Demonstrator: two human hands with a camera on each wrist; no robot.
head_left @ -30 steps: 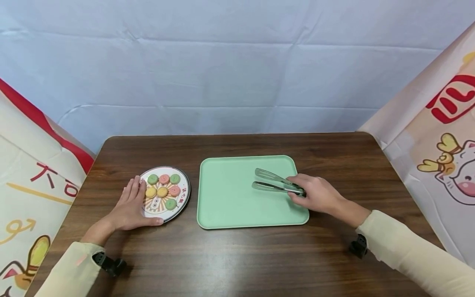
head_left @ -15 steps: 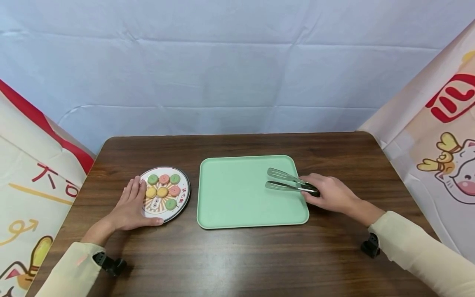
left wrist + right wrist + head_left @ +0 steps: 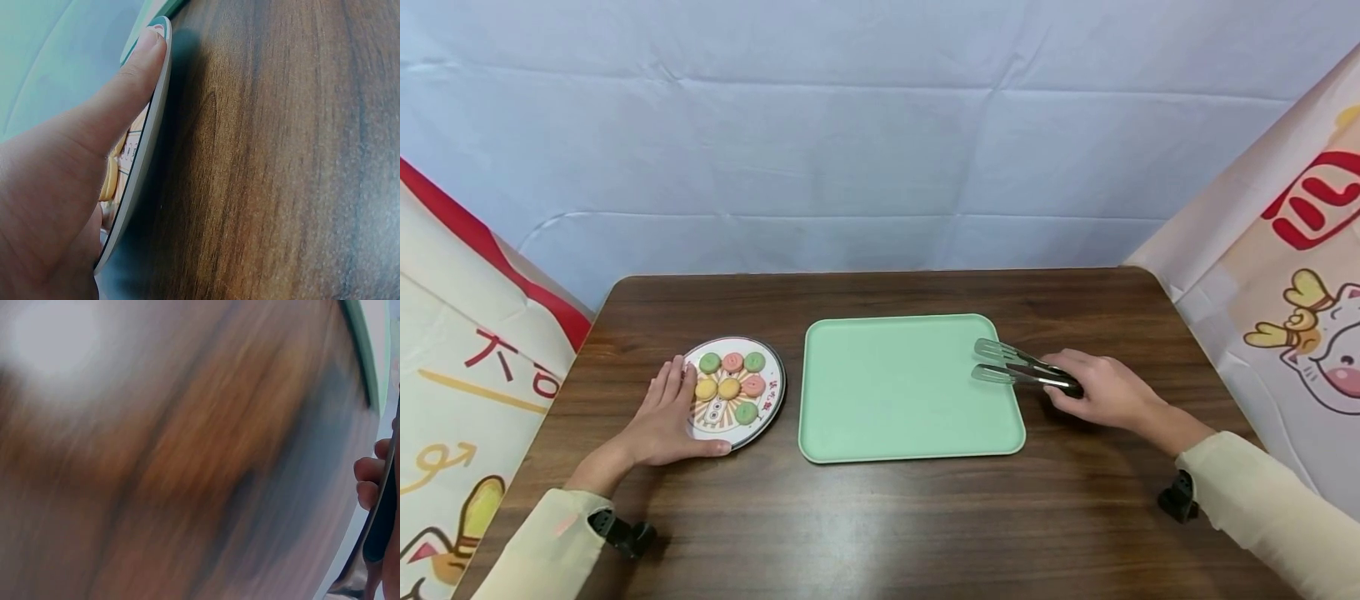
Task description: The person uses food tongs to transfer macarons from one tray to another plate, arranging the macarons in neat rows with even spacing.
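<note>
In the head view a round white plate (image 3: 706,431) with a printed pattern bears several green, pink and yellow macarons (image 3: 728,388). My left hand (image 3: 658,425) rests on the plate's left side, fingers straight and thumb along the near rim. The left wrist view shows the thumb (image 3: 128,84) lying on the rim. My right hand (image 3: 1101,392) grips food tongs (image 3: 1060,381) by the dark handle, right of the green tray. The tongs' slotted tips are spread a little, hold nothing, and overlap the tray's right edge. In the right wrist view the handle (image 3: 380,525) shows within curled fingers.
A light green rectangular tray (image 3: 895,392) lies mid-table, right of the plate, bare on top. The brown wooden table (image 3: 850,533) has rounded far corners. A pale cloth backdrop (image 3: 880,167) hangs behind, with printed cloths at both sides.
My right hand has carried the tongs rightward, from above the tray to beyond its right edge. The left hand, plate and macarons stay as they were.
</note>
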